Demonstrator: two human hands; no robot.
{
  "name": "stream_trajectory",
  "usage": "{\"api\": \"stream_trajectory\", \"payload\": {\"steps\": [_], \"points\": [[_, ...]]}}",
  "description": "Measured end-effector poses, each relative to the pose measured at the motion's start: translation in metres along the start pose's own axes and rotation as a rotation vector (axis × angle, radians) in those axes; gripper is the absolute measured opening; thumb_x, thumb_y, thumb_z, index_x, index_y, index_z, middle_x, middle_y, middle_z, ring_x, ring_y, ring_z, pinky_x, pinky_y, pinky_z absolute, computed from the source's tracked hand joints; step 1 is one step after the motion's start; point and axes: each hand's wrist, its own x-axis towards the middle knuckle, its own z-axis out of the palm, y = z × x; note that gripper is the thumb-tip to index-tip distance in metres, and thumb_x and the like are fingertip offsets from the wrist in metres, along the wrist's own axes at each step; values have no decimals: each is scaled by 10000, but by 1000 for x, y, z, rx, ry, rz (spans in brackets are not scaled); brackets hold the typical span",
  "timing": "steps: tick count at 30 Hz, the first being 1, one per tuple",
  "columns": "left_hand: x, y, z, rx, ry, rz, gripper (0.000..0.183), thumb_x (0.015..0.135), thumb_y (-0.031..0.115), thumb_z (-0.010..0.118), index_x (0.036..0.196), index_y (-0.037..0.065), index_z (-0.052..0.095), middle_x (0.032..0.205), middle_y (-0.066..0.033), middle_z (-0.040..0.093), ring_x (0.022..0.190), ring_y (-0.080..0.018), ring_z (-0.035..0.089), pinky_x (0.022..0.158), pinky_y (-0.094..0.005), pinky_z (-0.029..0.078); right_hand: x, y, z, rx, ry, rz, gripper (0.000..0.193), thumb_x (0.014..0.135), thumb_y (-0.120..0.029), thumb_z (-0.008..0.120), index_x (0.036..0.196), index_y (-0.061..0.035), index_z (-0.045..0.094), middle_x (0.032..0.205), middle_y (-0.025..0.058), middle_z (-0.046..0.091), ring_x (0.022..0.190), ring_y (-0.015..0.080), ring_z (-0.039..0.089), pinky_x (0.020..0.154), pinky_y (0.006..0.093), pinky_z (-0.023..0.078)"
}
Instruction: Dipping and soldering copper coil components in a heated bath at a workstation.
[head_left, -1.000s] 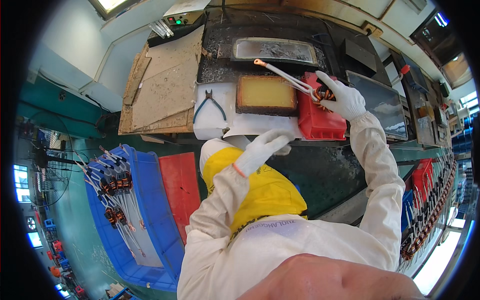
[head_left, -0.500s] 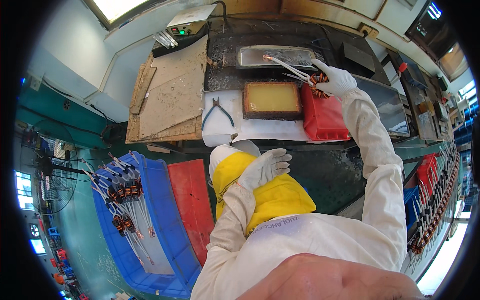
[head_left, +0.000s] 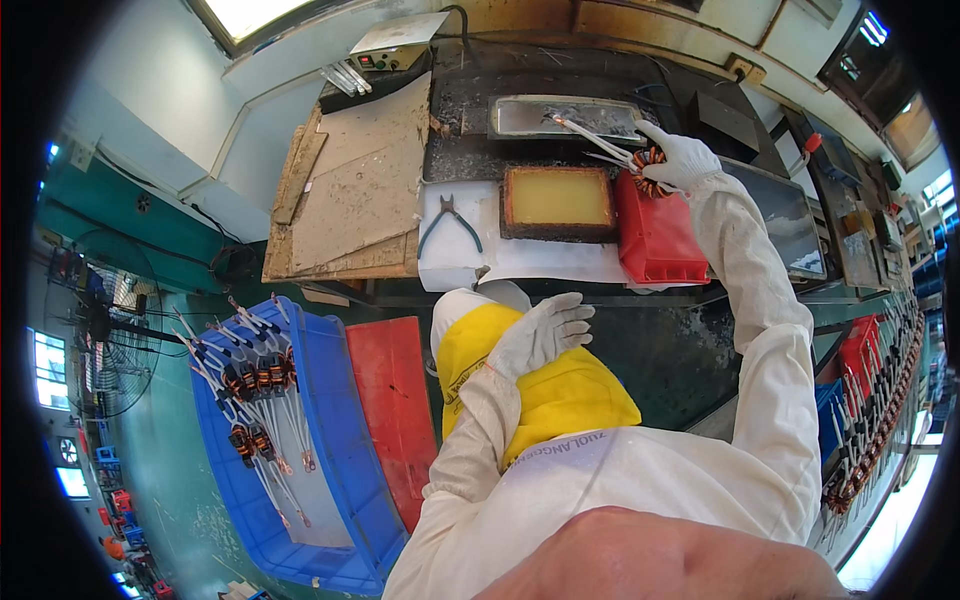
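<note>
In my gloved right hand (head_left: pixel 690 163) is a ring-shaped copper coil (head_left: pixel 650 168), gripped over the red bin at the bench's right. White-sleeved leads (head_left: pixel 597 137) run from the coil toward the left. Their bare ends reach a long metal trough (head_left: pixel 493 118) with a silvery surface; whether the tips touch that surface I cannot tell. My gloved left hand (head_left: pixel 548 336) lies over the yellow cloth (head_left: pixel 575 395) on my lap, fingers stretched out and holding nothing.
Before the trough sits a framed block with a yellowish top (head_left: pixel 560 198), beside the red bin (head_left: pixel 660 235). Pliers (head_left: pixel 449 225) lie on white paper. A control box (head_left: pixel 390 58) stands behind cardboard (head_left: pixel 360 180). Lower left, a blue crate (head_left: pixel 365 500) holds several coils.
The whole view has shifted slightly, moving the scene to the right. My right hand still holds the coil at the trough. The control box's light has turned from green to reddish.
</note>
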Motion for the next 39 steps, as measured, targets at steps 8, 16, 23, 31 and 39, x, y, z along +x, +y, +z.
{"api": "stream_trajectory", "payload": {"steps": [8,16,23,31,39], "points": [[-3,0,1,40,10,13,480,1134,358,456,1451,6,532,1422,-205,628,1162,-317,682,1103,-496,527,6,-3,-1,-46,-11,-37,817,814,-446,745,1565,-330,448,1098,218,752,991,423,728,863,516,575],[-4,1,2,32,19,9,482,1133,367,456,1441,8,544,1420,-194,632,1158,-308,684,1091,-490,533,9,-9,-4,-79,-26,-40,803,820,-463,741,1560,-328,458,1064,213,755,975,415,732,850,513,577],[-4,0,0,26,12,12,475,1132,364,458,1435,8,547,1404,-191,643,1149,-311,686,1076,-488,542,10,-11,-3,-85,-23,-37,813,810,-463,745,1560,-328,459,1054,215,754,972,416,732,848,513,576],[-3,1,1,13,20,6,469,1134,351,454,1437,4,541,1410,-198,636,1145,-317,687,1075,-485,544,11,-10,-3,-94,-29,-53,806,825,-468,738,1565,-331,447,1088,209,752,986,409,731,859,512,577],[-2,2,3,11,22,-1,463,1134,354,457,1442,18,539,1403,-191,639,1148,-311,683,1082,-481,540,9,-13,-5,-98,-36,-37,776,840,-475,722,1555,-322,460,1079,193,758,972,406,734,842,515,582]]}}
